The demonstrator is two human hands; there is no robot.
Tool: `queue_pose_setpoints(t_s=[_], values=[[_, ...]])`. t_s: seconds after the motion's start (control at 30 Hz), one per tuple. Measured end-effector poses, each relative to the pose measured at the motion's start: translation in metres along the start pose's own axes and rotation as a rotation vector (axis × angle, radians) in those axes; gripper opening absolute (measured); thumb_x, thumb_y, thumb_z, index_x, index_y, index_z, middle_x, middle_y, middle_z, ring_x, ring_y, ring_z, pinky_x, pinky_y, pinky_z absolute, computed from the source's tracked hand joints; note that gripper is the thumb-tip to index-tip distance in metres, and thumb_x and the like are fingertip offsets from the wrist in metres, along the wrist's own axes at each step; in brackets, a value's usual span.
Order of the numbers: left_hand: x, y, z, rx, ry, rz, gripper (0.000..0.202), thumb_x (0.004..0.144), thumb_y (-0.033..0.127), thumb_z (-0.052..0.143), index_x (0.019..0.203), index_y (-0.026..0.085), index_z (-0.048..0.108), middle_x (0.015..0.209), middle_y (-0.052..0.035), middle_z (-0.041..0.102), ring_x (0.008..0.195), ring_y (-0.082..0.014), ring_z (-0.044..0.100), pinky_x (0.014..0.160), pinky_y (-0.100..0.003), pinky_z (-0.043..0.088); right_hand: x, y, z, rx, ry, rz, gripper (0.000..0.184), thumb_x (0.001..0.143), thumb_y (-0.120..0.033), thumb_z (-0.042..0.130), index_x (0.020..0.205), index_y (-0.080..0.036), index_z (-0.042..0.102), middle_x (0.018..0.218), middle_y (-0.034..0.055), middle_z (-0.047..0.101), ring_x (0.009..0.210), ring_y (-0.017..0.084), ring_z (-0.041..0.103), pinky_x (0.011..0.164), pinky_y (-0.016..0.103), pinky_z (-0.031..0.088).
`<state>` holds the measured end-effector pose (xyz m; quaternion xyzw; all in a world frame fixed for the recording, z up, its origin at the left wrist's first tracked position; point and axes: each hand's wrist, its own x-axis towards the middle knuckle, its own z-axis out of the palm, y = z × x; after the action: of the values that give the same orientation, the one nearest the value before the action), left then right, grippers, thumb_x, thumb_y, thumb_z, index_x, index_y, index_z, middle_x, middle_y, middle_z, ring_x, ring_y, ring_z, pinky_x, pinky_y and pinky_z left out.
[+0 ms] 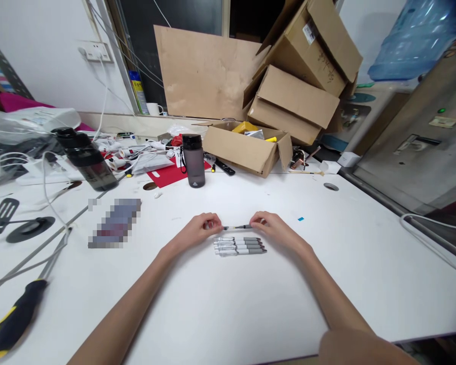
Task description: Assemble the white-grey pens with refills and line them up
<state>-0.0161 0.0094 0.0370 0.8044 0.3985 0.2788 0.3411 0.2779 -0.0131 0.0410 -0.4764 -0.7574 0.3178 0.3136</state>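
Note:
Both my hands hold one pen (237, 227) level just above the white table (251, 304). My left hand (199, 229) pinches its left end, fingers closed. My right hand (269, 226) pinches its right end, fingers closed too. Right below the held pen, a row of several grey and white pens (239, 246) lies side by side on the table, tips pointing the same way.
A dark bottle (193, 160) stands behind the pens, a larger one (85, 158) at left. An open cardboard box (247, 147) and stacked boxes (300, 76) fill the back. A yellow-black screwdriver (15, 322), cables and a blurred patch (114, 223) lie left. A blue water jug (414, 40) is top right.

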Motion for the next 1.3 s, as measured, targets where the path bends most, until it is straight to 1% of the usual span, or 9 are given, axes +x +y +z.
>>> queue_pose_setpoints(t_s=[0.23, 0.43, 0.53, 0.63, 0.77, 0.87, 0.97, 1.1, 1.3], values=[[0.000, -0.001, -0.003, 0.072, -0.082, -0.039, 0.021, 0.090, 0.038, 0.060, 0.087, 0.021, 0.073, 0.084, -0.0013, 0.061, 0.078, -0.0182, 0.055, 0.071, -0.029, 0.042, -0.004, -0.008, 0.003, -0.131, -0.095, 0.043, 0.018, 0.096, -0.024, 0.055, 0.093, -0.024, 0.073, 0.099, 0.0053, 0.070, 0.094, 0.021, 0.061, 0.080, 0.032, 0.045], [0.000, -0.002, -0.005, 0.058, -0.102, -0.066, 0.023, 0.090, 0.040, 0.059, 0.087, 0.022, 0.073, 0.087, -0.0018, 0.062, 0.080, -0.0192, 0.056, 0.072, -0.029, 0.043, -0.004, -0.008, 0.004, -0.110, -0.141, 0.033, 0.016, 0.093, -0.024, 0.057, 0.091, -0.023, 0.073, 0.097, 0.0052, 0.070, 0.095, 0.022, 0.060, 0.081, 0.033, 0.044], [0.001, -0.003, -0.003, 0.045, -0.076, -0.085, 0.024, 0.092, 0.039, 0.057, 0.086, 0.021, 0.072, 0.088, -0.0020, 0.065, 0.081, -0.0203, 0.059, 0.075, -0.030, 0.044, -0.003, -0.006, 0.003, -0.041, -0.144, 0.067, 0.019, 0.095, -0.030, 0.056, 0.094, -0.022, 0.073, 0.098, 0.0043, 0.071, 0.090, 0.021, 0.062, 0.079, 0.032, 0.045], [0.003, -0.005, 0.007, -0.020, 0.059, -0.104, 0.029, 0.096, 0.041, 0.051, 0.089, 0.021, 0.070, 0.093, -0.0038, 0.069, 0.088, -0.0231, 0.062, 0.084, -0.033, 0.046, -0.003, -0.003, 0.010, 0.049, -0.063, 0.118, 0.027, 0.097, -0.039, 0.051, 0.094, -0.021, 0.071, 0.096, 0.0038, 0.071, 0.088, 0.021, 0.062, 0.080, 0.033, 0.045], [0.003, 0.001, 0.036, -0.156, 0.291, -0.200, 0.029, 0.097, 0.040, 0.046, 0.100, 0.021, 0.068, 0.110, -0.0073, 0.070, 0.109, -0.0266, 0.062, 0.100, -0.037, 0.043, -0.003, 0.001, 0.037, 0.120, 0.203, 0.130, 0.032, 0.099, -0.041, 0.045, 0.094, -0.021, 0.069, 0.106, 0.0055, 0.071, 0.103, 0.023, 0.062, 0.094, 0.036, 0.044], [-0.001, 0.011, 0.062, -0.231, 0.353, -0.231, 0.029, 0.097, 0.038, 0.048, 0.112, 0.021, 0.067, 0.125, -0.0102, 0.067, 0.122, -0.0274, 0.057, 0.110, -0.041, 0.038, -0.002, 0.002, 0.059, 0.149, 0.341, 0.102, 0.032, 0.098, -0.042, 0.043, 0.099, -0.022, 0.069, 0.108, 0.0060, 0.070, 0.110, 0.024, 0.060, 0.101, 0.038, 0.042], [-0.003, 0.020, 0.080, -0.305, 0.423, -0.242, 0.031, 0.096, 0.039, 0.053, 0.119, 0.023, 0.066, 0.131, -0.0104, 0.065, 0.128, -0.0276, 0.054, 0.113, -0.042, 0.035, 0.000, 0.002, 0.071, 0.255, 0.416, 0.096, 0.031, 0.096, -0.043, 0.047, 0.101, -0.023, 0.070, 0.110, 0.0066, 0.070, 0.112, 0.025, 0.060, 0.105, 0.041, 0.041], [0.000, 0.022, 0.086, -0.580, 0.596, -0.314, 0.024, 0.095, 0.034, 0.053, 0.106, 0.023, 0.071, 0.123, -0.0086, 0.070, 0.124, -0.0279, 0.059, 0.114, -0.044, 0.036, 0.005, 0.004, 0.073, 0.544, 0.451, 0.171, 0.028, 0.089, -0.046, 0.057, 0.096, -0.023, 0.071, 0.113, 0.0078, 0.072, 0.113, 0.026, 0.063, 0.110, 0.044, 0.041], [0.008, 0.011, 0.082, -0.742, 0.693, -0.297, 0.026, 0.093, 0.033, 0.050, 0.102, 0.021, 0.071, 0.126, -0.0087, 0.071, 0.126, -0.0243, 0.062, 0.113, -0.040, 0.042, 0.011, 0.003, 0.069, 0.751, 0.455, 0.193, 0.029, 0.086, -0.045, 0.057, 0.099, -0.022, 0.068, 0.116, 0.0092, 0.074, 0.111, 0.025, 0.070, 0.107, 0.042, 0.050]])
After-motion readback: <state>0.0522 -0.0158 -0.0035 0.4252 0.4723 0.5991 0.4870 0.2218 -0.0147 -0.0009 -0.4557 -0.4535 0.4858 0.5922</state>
